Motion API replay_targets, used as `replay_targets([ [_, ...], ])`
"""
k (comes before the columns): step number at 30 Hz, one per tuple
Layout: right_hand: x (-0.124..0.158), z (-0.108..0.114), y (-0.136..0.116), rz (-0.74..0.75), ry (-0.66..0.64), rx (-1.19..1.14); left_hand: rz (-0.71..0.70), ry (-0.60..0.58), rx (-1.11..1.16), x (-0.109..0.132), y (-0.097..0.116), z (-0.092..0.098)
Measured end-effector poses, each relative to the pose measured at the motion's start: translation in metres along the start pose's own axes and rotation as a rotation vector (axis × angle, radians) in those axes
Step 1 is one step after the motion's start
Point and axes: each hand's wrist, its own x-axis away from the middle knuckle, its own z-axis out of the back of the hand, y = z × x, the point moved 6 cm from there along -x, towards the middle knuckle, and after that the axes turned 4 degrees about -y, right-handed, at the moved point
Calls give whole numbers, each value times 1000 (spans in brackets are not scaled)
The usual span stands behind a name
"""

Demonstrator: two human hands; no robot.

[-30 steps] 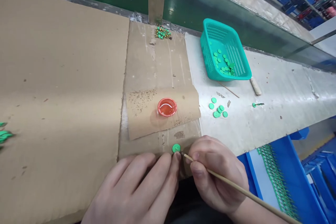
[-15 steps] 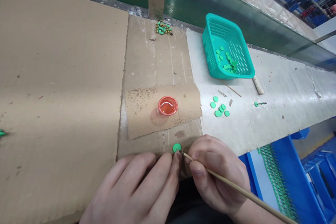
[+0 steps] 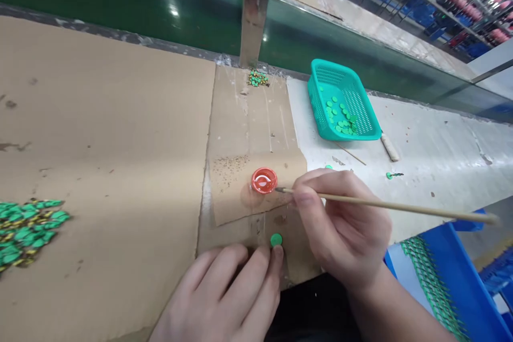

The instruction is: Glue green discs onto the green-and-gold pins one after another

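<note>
My left hand [image 3: 228, 288] is closed at the front edge of the cardboard, its thumb and index fingertips holding the lower rim of a small green disc [image 3: 276, 239], which looks like a button. Pinched in my right hand [image 3: 340, 224] is a thin paintbrush [image 3: 360, 201] with a wooden handle. Its dark tip is at the right rim of a small red cup [image 3: 264, 180] of clear-looking liquid. The cup stands on a loose piece of cardboard [image 3: 232, 208]. Part of another green disc [image 3: 328, 167] shows behind my right hand, which hides whatever else lies there.
A teal basket [image 3: 316, 117] with several green discs stands at the back right. Nearby lie a thin stick [image 3: 352, 155], a whitish roll [image 3: 389, 147] and a green piece with a dark stem [image 3: 389, 175]. Green-and-gold pieces form piles at left [image 3: 28, 230] and back [image 3: 257, 78].
My right hand has lifted the brush away from the green disc, up to the red cup's rim. The disc stays at my left fingertips. The camera has tilted up and left, showing the left pile.
</note>
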Motion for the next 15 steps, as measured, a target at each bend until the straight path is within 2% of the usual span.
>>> replay_targets([
  [6, -10, -15, 16, -20, -55, 81, 33, 60, -15, 2, 1, -2],
  [15, -10, -18, 15, -11, -60, 91, 38, 76, -2, 1, 0, -3],
])
